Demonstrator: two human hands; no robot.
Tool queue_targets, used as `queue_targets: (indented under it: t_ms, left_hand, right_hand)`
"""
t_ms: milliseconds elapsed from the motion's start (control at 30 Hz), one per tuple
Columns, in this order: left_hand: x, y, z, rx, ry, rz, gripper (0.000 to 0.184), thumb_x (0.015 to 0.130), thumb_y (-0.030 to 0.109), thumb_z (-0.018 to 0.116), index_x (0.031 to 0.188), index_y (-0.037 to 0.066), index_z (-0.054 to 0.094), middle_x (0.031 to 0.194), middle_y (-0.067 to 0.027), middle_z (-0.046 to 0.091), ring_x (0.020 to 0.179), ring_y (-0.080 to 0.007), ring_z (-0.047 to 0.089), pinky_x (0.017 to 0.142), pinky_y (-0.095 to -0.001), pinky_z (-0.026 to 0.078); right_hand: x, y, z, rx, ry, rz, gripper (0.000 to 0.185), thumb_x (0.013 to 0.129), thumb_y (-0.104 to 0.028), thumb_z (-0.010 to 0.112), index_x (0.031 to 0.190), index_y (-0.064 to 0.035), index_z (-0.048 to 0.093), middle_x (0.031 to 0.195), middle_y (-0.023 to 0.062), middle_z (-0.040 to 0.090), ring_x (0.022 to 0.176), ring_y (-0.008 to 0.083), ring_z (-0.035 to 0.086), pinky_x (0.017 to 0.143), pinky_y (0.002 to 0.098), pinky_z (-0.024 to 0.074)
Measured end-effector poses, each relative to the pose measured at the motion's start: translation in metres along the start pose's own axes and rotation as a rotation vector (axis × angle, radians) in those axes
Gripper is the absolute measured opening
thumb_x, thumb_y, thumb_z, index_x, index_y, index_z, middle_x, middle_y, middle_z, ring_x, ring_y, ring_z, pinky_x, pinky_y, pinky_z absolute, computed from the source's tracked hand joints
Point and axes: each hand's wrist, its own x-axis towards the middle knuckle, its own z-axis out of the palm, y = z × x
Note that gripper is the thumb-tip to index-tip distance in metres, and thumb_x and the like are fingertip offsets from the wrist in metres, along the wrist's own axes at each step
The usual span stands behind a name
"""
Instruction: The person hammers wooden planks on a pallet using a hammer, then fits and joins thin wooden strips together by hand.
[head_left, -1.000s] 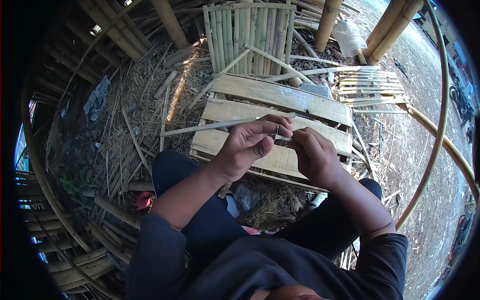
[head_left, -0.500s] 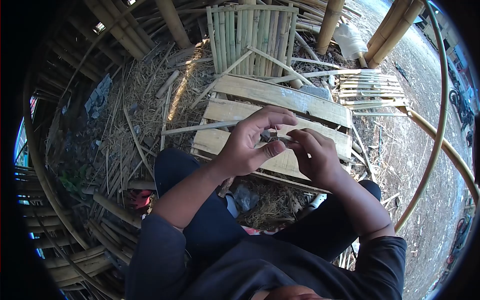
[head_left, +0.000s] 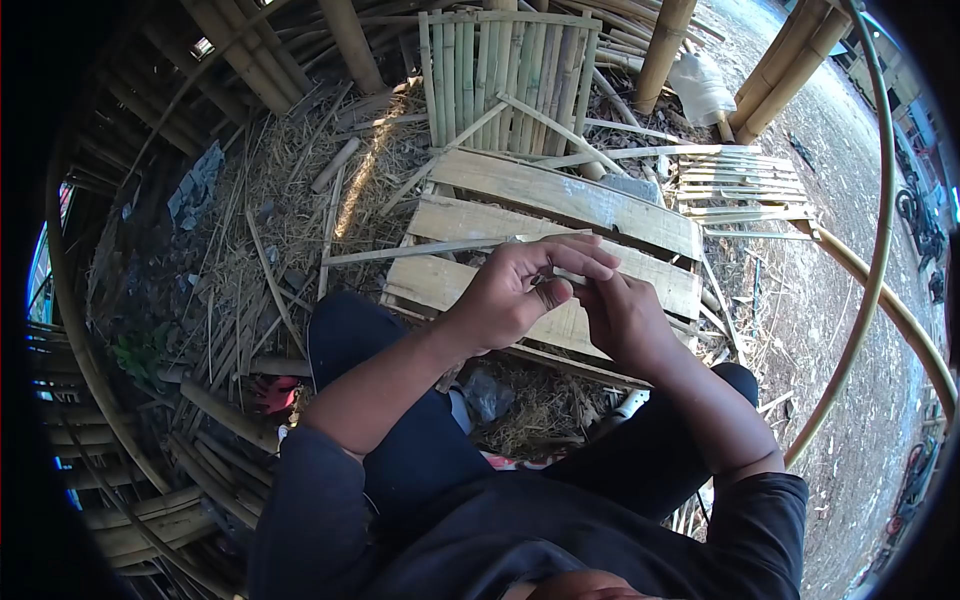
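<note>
My left hand (head_left: 512, 292) is raised above the slatted wooden bench (head_left: 455, 222), its fingers curled over towards the right and its thumb bent beneath them. Touching its fingertips is my right hand (head_left: 625, 318), with the fingers pinched together. Between the two hands a small pale edge shows, but most of what they hold is covered by the fingers. I cannot make out its kind.
A bamboo slat panel (head_left: 490, 85) leans behind the bench, and a smaller slatted rack (head_left: 740, 185) lies to the right. Bamboo posts (head_left: 664, 55) stand at the back. Straw and loose strips cover the ground at left. A curved bamboo pole (head_left: 885, 285) arches on the right.
My left fingers have moved down and right, closing towards my right hand. The small dark metal piece seen between the hands before is now hidden.
</note>
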Motion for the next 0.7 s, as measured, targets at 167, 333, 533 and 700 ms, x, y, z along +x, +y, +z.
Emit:
queue_targets:
  t_ms: [167,333,533,700]
  left_hand:
    - [0.0,0.001,0.002,0.106,0.049,0.048,0.039,0.099,0.033,0.068,0.12,0.0,0.07,0.131,-0.0147,0.068,0.141,-0.0297,0.05,0.116,-0.0456,0.04]
    - [0.004,0.018,-0.005,0.702,0.143,0.246,0.048,0.089,0.04,0.078,0.114,0.0,0.072,0.116,-0.0164,0.073,0.12,-0.0307,0.066,0.106,-0.0441,0.048]
    - [0.002,0.022,-0.003,0.904,0.213,0.317,0.039,0.085,0.033,0.084,0.106,0.001,0.075,0.099,-0.0128,0.076,0.082,-0.0211,0.073,0.071,-0.0334,0.057]
    - [0.002,0.025,0.001,0.706,0.234,0.279,0.03,0.084,0.021,0.085,0.103,0.0,0.075,0.098,-0.0128,0.076,0.073,-0.0166,0.072,0.062,-0.0268,0.056]
  right_hand:
    - [0.0,-0.002,-0.002,0.016,0.04,-0.028,0.021,0.09,-0.002,0.067,0.107,0.0014,0.057,0.078,0.0164,0.065,0.071,0.0366,0.069,0.056,0.0449,0.0533]
    - [0.003,-0.001,-0.011,0.017,0.084,-0.032,0.023,0.09,0.001,0.067,0.11,0.0009,0.057,0.075,0.0158,0.063,0.069,0.0361,0.068,0.056,0.0444,0.0518]
    - [0.006,-0.004,-0.013,0.069,0.064,-0.014,0.026,0.092,-0.002,0.068,0.114,-0.0012,0.056,0.081,0.0169,0.067,0.07,0.0381,0.068,0.056,0.0454,0.0512]
    - [0.003,-0.006,-0.016,0.197,0.032,0.026,0.027,0.095,-0.005,0.067,0.118,-0.0031,0.053,0.082,0.0185,0.069,0.07,0.0405,0.068,0.057,0.0457,0.0509]
